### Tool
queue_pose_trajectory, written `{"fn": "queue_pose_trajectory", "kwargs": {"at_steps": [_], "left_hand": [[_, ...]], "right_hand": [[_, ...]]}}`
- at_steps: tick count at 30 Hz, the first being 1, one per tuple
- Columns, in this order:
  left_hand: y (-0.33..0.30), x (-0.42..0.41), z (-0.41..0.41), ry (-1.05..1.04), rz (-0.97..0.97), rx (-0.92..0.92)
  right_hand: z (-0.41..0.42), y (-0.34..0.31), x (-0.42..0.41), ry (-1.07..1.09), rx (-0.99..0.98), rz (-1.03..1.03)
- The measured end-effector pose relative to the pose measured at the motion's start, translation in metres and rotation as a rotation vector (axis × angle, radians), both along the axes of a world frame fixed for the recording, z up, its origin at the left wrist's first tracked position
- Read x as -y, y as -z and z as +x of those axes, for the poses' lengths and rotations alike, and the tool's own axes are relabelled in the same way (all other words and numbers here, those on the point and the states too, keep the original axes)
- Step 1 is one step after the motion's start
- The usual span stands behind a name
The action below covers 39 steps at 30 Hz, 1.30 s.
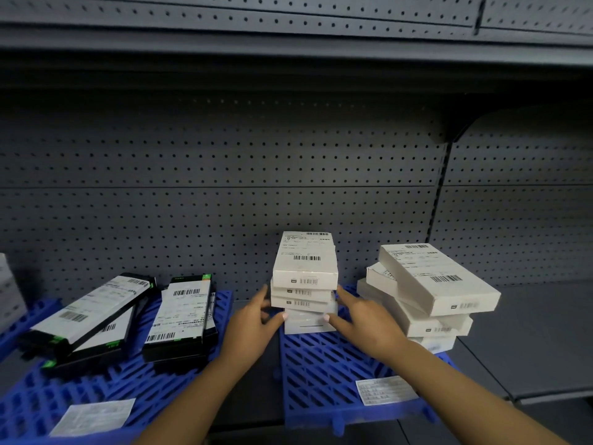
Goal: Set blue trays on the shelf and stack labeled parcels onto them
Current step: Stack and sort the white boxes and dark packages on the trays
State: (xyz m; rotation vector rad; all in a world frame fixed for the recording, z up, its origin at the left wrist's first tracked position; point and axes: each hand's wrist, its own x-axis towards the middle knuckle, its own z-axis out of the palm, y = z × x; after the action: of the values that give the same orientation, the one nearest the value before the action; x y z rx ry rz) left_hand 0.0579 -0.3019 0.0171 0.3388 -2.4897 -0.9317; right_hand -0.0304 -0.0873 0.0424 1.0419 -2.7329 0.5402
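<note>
Two blue slatted trays lie on the grey shelf, the left tray [80, 390] and the right tray [324, 374]. A stack of several white labeled parcels [305, 271] stands at the back of the right tray. My left hand [253, 322] holds the stack's left side, its thumb on the front of the lowest boxes. On the right side, my right hand [362, 319] holds the stack the same way. A second, skewed pile of white parcels [430, 284] sits at the right tray's back right. Black parcels with white labels [179, 316] lie on the left tray.
A perforated grey back panel [224, 175] closes the shelf behind, with another shelf overhead. Paper labels lie on the front of each tray. Bare grey shelf surface [529, 342] extends to the right. A white object [9, 293] shows at the far left edge.
</note>
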Motion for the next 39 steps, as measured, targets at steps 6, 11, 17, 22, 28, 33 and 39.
{"fn": "queue_pose_trajectory", "kwargs": {"at_steps": [6,11,17,22,28,33,39], "left_hand": [[-0.006,-0.013,0.0,0.045,-0.118,-0.062],[-0.011,-0.016,-0.004,0.024,-0.156,-0.08],[-0.011,-0.013,-0.011,-0.003,-0.168,-0.045],[-0.007,-0.013,-0.013,-0.019,-0.232,0.044],[-0.014,-0.009,-0.013,-0.006,-0.234,0.043],[-0.033,-0.012,-0.008,-0.012,-0.214,-0.056],[-0.05,-0.009,-0.01,0.067,-0.191,-0.118]], "right_hand": [[-0.004,-0.006,0.002,0.036,0.062,-0.074],[-0.006,-0.009,0.003,0.057,0.08,-0.115],[-0.007,-0.009,0.007,0.074,0.101,-0.145],[-0.01,-0.012,0.006,0.081,0.099,-0.142],[-0.008,-0.012,0.004,0.061,0.111,-0.185],[0.001,-0.014,-0.001,0.042,0.095,-0.266],[0.003,-0.023,0.0,0.09,0.025,-0.239]]}}
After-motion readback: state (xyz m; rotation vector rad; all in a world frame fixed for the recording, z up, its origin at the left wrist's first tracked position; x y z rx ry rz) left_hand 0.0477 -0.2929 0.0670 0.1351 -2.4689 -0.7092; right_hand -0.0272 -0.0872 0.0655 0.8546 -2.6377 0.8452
